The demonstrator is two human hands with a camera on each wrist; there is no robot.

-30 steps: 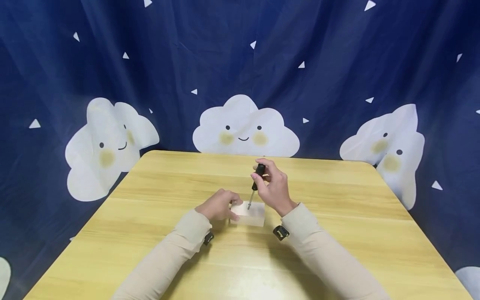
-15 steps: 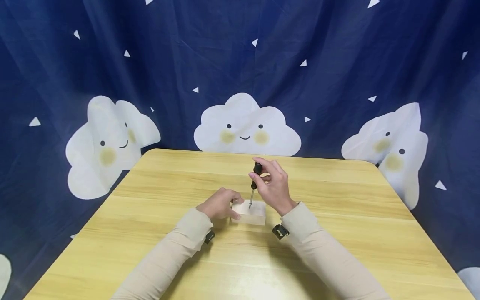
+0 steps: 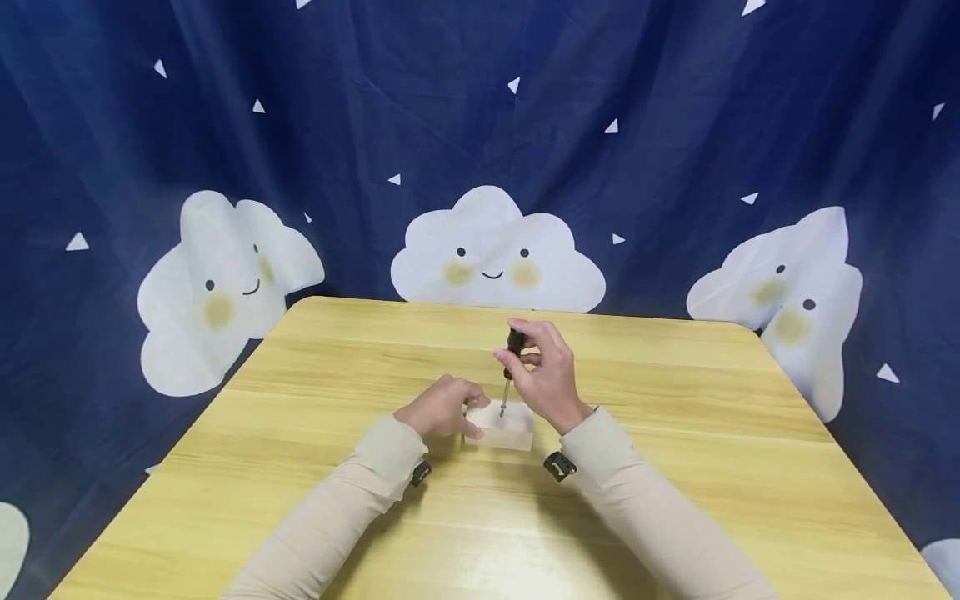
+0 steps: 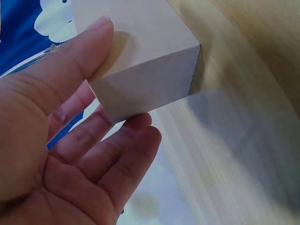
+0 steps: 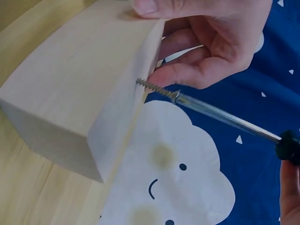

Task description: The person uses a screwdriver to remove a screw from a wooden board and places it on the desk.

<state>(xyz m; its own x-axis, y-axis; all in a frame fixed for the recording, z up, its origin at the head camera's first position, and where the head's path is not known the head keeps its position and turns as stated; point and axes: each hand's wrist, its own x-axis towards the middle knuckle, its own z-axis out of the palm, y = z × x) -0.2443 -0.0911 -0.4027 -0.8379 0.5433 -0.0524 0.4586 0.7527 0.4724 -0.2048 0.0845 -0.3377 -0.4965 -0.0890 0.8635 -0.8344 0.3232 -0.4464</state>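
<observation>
Wooden block [image 3: 512, 437] pinched in my left hand [image 3: 442, 408]; my right hand [image 3: 551, 377] grips the screwdriver [image 5: 229, 117], set against a screw [image 5: 158, 89].

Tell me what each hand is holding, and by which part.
The right hand holds a screwdriver by its black handle; the left hand grips a pale block by its left end.

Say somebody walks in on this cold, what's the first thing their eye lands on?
Probably the middle smiling cloud on the blue curtain beyond the table. Then the black-handled screwdriver in the right hand, its tip at a screw standing out of the block, which the left hand holds at one end.
</observation>
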